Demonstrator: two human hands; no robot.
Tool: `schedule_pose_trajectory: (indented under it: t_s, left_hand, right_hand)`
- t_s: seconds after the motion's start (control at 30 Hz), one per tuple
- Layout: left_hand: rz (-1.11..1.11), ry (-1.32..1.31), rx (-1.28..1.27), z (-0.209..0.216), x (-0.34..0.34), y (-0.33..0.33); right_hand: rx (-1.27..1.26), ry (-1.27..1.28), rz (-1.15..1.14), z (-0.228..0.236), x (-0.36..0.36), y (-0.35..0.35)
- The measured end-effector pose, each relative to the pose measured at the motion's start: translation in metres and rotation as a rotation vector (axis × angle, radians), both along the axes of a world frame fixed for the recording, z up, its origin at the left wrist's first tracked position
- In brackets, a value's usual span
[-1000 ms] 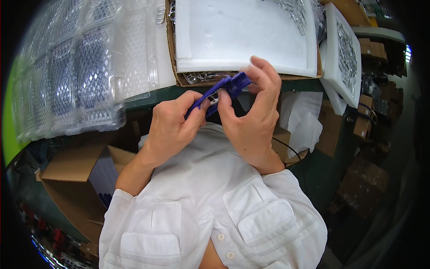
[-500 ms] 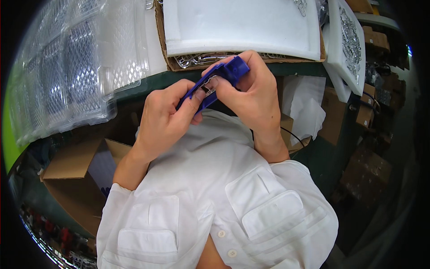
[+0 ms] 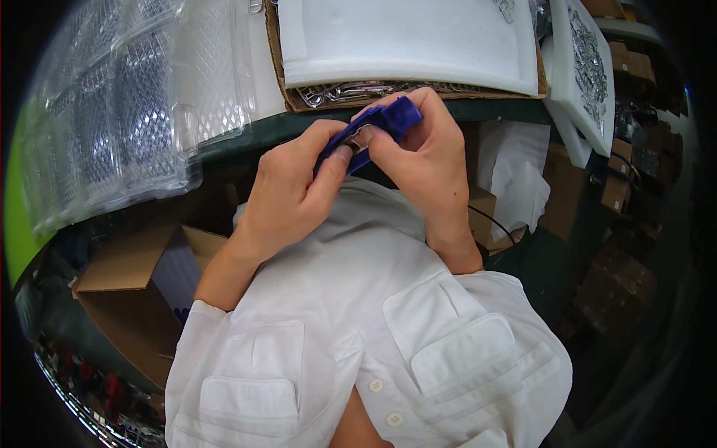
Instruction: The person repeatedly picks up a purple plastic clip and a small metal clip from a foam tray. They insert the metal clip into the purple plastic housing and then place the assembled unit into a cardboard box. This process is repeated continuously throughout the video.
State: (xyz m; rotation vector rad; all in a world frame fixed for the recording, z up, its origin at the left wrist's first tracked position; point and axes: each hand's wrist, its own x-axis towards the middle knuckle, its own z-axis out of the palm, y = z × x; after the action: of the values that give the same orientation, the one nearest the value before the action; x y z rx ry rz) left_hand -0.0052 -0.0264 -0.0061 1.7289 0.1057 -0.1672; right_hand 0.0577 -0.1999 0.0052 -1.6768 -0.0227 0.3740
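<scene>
Just on the near side of the shallow brown cardboard box [image 3: 275, 56], I see a long blue plastic piece [image 3: 404, 114] held aslant, its right end closer to the box. With the left hand [image 3: 287, 187] I pinch its lower left end between thumb and bent fingers. With the right hand [image 3: 426, 153] I grip the other end, fingers curled behind, thumb pressing its near face. Between the two thumb tips shows a silvery bent-wire piece [image 3: 360, 142], partly covered; I cannot tell how it is seated. A white foam sheet [image 3: 411, 41] covers most of the box, with shiny metal loops [image 3: 328, 95] along its near edge. Left of the box lie clear plastic trays [image 3: 142, 97]; right of it leans a white foam slab [image 3: 556, 82].
</scene>
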Motion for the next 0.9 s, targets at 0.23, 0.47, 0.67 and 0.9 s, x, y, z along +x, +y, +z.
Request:
schedule_pose_trajectory:
  t_s: [0.23, 0.47, 0.67, 0.9]
  left_hand:
    - [0.047, -0.112, 0.028, -0.004, 0.002, -0.006]
    - [0.09, -0.151, 0.114, -0.01, -0.002, -0.011]
    - [0.048, -0.16, 0.213, -0.012, 0.007, -0.006]
    - [-0.207, 0.178, -0.436, 0.035, -0.007, 0.037]
  right_hand:
    - [-0.006, -0.168, -0.023, 0.004, -0.009, 0.001]
    - [-0.102, -0.28, 0.06, 0.002, -0.012, -0.002]
    - [-0.111, -0.187, -0.026, -0.006, -0.007, 0.001]
    - [0.301, -0.197, 0.042, 0.014, -0.001, -0.009]
